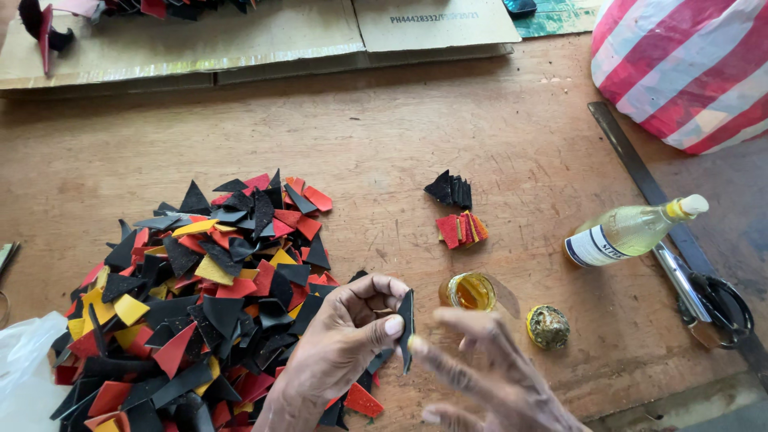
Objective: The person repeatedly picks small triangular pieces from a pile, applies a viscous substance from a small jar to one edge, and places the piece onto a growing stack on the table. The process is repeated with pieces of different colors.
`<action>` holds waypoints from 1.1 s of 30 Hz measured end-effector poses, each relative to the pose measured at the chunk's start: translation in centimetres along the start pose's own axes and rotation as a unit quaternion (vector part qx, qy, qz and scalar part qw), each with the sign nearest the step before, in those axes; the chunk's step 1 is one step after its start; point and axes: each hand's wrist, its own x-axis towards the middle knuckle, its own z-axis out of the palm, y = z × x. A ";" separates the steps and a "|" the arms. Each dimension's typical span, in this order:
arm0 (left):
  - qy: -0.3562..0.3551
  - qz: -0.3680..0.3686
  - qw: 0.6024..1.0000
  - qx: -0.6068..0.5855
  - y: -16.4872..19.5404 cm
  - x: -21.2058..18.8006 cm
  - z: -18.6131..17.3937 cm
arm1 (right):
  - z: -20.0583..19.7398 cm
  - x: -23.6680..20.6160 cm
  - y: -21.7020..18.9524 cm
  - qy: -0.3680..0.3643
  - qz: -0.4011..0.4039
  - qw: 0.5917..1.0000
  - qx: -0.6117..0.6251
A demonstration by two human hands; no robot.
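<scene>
Pile: black, red, yellow cut pcs heaping on table, left of hands.
Left hand: pinching black piece upright btwn thumb & fingers, over pile's right edge.
Right hand: fingers spreading, blurred, one fingertip touching piece.
Jar: sitting open just beyond hands, w/ lid nearby.
Stacks: lying farther back.
Bottle: lying at right.
</scene>
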 end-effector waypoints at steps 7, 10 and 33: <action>-0.014 0.003 1.000 0.003 0.0 -0.1 0.1 | 1.1 0.3 -0.2 0.052 -0.014 0.998 -0.022; -0.051 -0.023 0.998 0.028 -0.2 -0.7 0.4 | 0.7 1.8 1.1 0.013 0.107 0.994 -0.037; 0.071 -0.027 0.997 0.002 0.4 0.2 -0.9 | -3.8 1.1 3.9 -0.049 0.101 0.976 -0.185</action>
